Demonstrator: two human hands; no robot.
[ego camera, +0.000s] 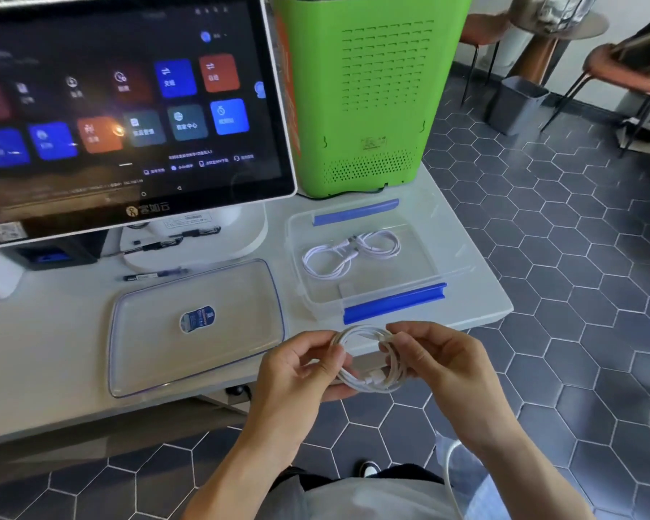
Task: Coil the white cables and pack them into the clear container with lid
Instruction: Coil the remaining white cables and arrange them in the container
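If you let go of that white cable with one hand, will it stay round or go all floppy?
Probably floppy. The white cable is thin and bends in soft loops, and both the left hand and right hand hold the coil together. It likely weighs little. The packed cable in the clear container has sprawled loosely.

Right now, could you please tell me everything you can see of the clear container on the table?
The clear container is a shallow rectangular tub of see-through plastic with a blue clip on its near rim and another on its far rim. It sits open on the white table, before the green machine. One coiled white cable lies inside. Its lid lies beside it; neither hand touches it.
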